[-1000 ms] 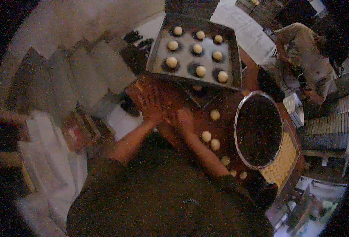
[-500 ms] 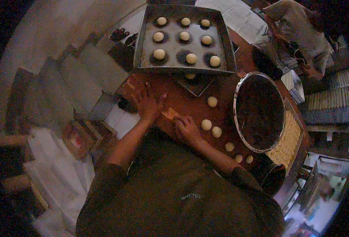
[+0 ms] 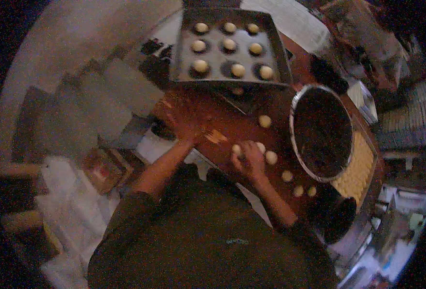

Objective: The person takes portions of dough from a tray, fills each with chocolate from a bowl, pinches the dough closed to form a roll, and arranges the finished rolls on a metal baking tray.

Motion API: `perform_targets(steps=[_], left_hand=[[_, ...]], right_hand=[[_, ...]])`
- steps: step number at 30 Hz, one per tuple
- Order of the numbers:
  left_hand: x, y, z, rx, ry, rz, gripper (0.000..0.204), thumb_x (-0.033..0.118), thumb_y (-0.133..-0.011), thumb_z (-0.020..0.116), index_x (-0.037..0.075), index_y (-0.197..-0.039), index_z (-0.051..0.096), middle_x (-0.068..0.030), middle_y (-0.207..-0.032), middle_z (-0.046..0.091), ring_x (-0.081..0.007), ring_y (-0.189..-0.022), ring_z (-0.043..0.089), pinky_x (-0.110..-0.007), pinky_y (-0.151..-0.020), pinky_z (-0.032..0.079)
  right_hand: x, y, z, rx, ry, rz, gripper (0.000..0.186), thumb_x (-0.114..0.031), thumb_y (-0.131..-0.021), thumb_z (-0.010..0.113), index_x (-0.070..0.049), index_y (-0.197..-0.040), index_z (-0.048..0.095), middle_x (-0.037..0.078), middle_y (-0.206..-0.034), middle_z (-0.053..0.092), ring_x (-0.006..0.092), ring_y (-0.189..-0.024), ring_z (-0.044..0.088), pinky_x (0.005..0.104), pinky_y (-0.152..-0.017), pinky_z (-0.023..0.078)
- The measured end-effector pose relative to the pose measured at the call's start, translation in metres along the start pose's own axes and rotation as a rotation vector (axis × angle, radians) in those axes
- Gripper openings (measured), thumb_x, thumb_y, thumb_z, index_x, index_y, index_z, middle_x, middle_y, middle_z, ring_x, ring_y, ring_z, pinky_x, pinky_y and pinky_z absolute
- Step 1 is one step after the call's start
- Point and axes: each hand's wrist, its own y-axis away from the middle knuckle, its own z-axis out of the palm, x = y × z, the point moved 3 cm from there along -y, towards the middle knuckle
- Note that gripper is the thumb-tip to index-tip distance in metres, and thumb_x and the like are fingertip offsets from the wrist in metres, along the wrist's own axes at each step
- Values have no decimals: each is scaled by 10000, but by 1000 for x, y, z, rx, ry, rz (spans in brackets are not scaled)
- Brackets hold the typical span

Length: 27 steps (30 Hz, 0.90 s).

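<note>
My left hand (image 3: 188, 124) is over the reddish-brown table (image 3: 222, 111), blurred, with its fingers apart and nothing visible in them. To its right lies a pale orange, streaked patch (image 3: 215, 136) whose kind I cannot make out. My right hand (image 3: 251, 161) has its fingers curled, with a pale dough ball (image 3: 237, 149) at the fingertips. Another dough ball (image 3: 260, 147) shows just behind those fingers, and one more dough ball (image 3: 271, 157) sits close to their right. Several others run in a line toward me, and a single dough ball (image 3: 264, 121) lies farther off.
A deep metal baking pan (image 3: 178, 72) with spaced dough balls stands at the far side. To the right is a large round dark container with a shiny rim (image 3: 297, 159), beside a tray (image 3: 374, 161) packed with small dough pieces. Another person (image 3: 367, 43) is at the far right.
My right hand has moved right, away from the orange patch, to the dough balls, and a ball now shows at its fingertips. The left hand stays near its place. The whole view has shifted slightly.
</note>
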Motion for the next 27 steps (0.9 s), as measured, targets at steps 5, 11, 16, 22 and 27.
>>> perform_targets(steps=[5,11,16,22,27], left_hand=[[-4,-21,-1,-427,97,131,1037,757,-898,509,86,-1633,220,-255,-1691,97,-484,-1549,86,-699,-1202,61],[-59,-69,-24,-433,138,257,992,707,-905,533,58,-1609,276,-271,-1660,203,-488,-1495,244,-691,-1195,152],[-45,-44,-8,-321,187,268,928,625,-925,538,9,-1583,319,-299,-1648,211,-473,-1467,305,-655,-1202,192],[-23,-38,17,-210,282,276,907,564,-924,549,-24,-1573,315,-325,-1635,214,-483,-1432,357,-657,-1196,209],[1,-41,7,-294,298,301,882,529,-925,547,-26,-1571,317,-328,-1621,239,-497,-1392,397,-664,-1186,218]], right_hand=[[-37,10,-8,156,282,70,531,-230,-846,789,-8,-1283,584,250,-1252,610,440,-1139,590,506,-942,498],[-75,-33,15,132,-81,97,550,-243,-884,778,-2,-1337,579,284,-1428,526,475,-1293,519,536,-1038,465],[-70,-73,70,130,278,217,549,-312,-944,707,-30,-1393,566,260,-1518,472,457,-1396,445,567,-1108,404],[-37,-61,73,242,317,174,602,-367,-978,626,-46,-1475,514,220,-1562,450,429,-1445,408,564,-1109,385],[-20,-51,64,162,384,279,614,-318,-962,636,-32,-1487,496,204,-1575,445,414,-1432,429,550,-1112,374]])
